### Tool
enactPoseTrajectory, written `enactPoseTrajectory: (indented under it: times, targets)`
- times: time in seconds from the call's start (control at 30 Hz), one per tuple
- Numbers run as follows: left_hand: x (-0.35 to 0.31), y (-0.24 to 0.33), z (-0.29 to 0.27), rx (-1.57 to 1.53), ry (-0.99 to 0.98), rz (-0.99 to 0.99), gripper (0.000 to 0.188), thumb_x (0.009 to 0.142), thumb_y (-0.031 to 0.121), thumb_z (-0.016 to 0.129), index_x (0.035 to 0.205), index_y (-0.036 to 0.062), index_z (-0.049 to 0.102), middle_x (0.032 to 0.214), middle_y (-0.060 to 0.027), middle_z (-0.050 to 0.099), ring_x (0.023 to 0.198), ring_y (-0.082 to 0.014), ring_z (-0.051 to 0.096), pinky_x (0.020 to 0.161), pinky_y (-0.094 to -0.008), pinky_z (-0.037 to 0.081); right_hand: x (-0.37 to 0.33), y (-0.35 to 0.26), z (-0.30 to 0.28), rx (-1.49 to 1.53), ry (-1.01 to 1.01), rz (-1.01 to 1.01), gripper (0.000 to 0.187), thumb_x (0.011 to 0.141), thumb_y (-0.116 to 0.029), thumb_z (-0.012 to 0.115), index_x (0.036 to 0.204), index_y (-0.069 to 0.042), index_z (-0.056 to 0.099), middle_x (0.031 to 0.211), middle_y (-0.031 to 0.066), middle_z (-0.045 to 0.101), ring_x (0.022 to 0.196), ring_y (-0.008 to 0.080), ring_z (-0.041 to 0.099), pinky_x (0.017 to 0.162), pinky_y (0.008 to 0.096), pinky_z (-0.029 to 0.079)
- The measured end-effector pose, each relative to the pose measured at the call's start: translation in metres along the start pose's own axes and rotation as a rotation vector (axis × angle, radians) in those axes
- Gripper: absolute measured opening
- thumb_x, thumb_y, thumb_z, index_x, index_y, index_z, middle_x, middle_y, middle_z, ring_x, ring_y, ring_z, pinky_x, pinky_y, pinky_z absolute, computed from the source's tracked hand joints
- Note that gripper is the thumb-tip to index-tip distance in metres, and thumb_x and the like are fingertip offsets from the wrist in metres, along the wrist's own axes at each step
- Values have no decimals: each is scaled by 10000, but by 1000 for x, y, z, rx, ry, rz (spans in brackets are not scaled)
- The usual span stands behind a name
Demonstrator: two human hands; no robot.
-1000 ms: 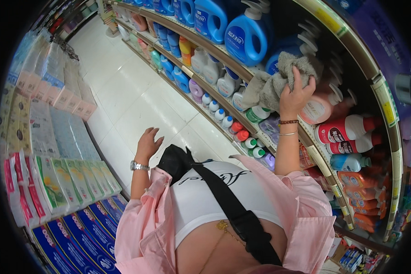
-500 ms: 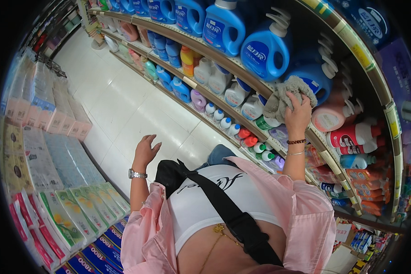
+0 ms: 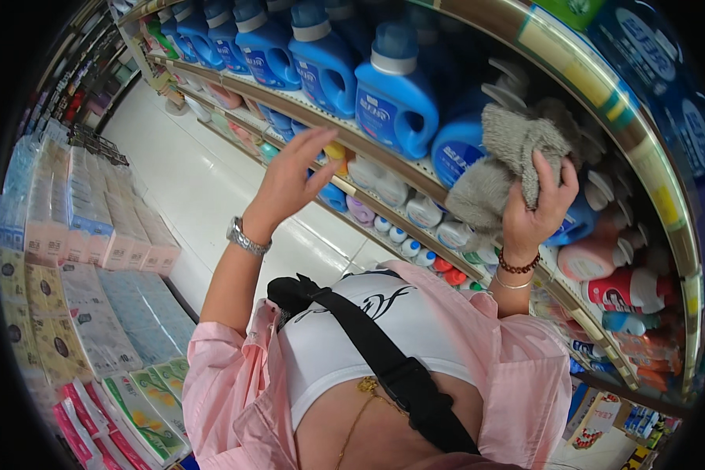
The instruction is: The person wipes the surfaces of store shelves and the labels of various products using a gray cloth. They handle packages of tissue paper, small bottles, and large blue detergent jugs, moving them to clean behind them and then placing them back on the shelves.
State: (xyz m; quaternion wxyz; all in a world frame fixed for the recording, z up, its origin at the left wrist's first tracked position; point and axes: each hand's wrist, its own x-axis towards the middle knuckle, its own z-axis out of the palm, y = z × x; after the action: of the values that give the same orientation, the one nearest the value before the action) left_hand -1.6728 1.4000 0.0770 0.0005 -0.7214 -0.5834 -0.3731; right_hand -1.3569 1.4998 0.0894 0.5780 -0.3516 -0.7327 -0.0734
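A grey fluffy cloth [image 3: 525, 145] is bunched in my right hand [image 3: 542, 205], held in front of the blue pump bottles on the shelf. It covers much of a blue detergent bottle [image 3: 457, 149] and hangs over the shelf edge. My left hand [image 3: 294, 176], empty with its fingers stretched out, is raised before the shelf's brown edge. Just beyond it stand large blue detergent jugs with handles, the nearest one a capped blue jug [image 3: 396, 102]. Whether the cloth touches a bottle I cannot tell.
Lower shelves hold white bottles [image 3: 424, 211], a pink pump bottle [image 3: 583, 262] and a red-and-white bottle [image 3: 623, 291]. Across the white tiled floor [image 3: 188, 176] on the left, tissue packs [image 3: 94, 313] are stacked. A yellowish label strip [image 3: 595, 86] runs along the upper shelf edge.
My left hand has risen from low over the aisle up toward the shelf. My right hand has lifted the cloth slightly, bringing it higher across the pump bottles. The view has shifted a little.
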Motion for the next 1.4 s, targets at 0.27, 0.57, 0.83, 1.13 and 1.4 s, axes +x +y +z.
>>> enactPoseTrajectory:
  times: [0.27, 0.57, 0.83, 1.13, 1.4]
  targets:
    - [130, -28, 0, 40, 204, 248, 482, 817, 336, 668, 1180, 40, 555, 1154, -180, 583, 1017, -306, 594, 782, -342, 511, -8, 2, 13, -45, -230, 72, 550, 566, -38, 765, 1094, -139, 644, 1196, 197, 482, 1077, 354, 499, 905, 374, 417]
    - [185, -56, 42, -452, 56, 210, 316, 814, 115, 647, 1091, -18, 572, 994, -153, 616, 870, -239, 579, 768, -313, 465, -39, 2, 30, -282, -129, 33, 502, 534, 4, 690, 1017, -129, 676, 1179, 155, 484, 1067, 341, 476, 904, 376, 397]
    - [202, -95, 66, -688, -7, 511, 290, 729, 33, 728, 978, -20, 589, 903, -78, 622, 788, -138, 562, 718, -268, 470, -76, -25, 43, -364, -352, -36, 410, 589, -6, 658, 958, -176, 711, 889, 55, 603, 820, 240, 577, 729, 342, 438]
    - [212, -53, 31, -706, -237, 310, 531, 683, 350, 778, 986, -42, 590, 909, -163, 647, 833, -251, 621, 741, -335, 477, -64, -52, 113, -560, -176, 110, 447, 556, 67, 639, 950, -139, 682, 1027, 100, 532, 925, 299, 531, 815, 357, 434]
    - [225, -66, 20, -433, -326, 397, 813, 699, 594, 661, 1203, -22, 496, 1055, -261, 602, 972, -386, 589, 814, -406, 469, -29, -105, 135, -373, -36, 51, 404, 544, 16, 653, 931, -100, 665, 1062, 129, 514, 1001, 311, 524, 860, 364, 426]
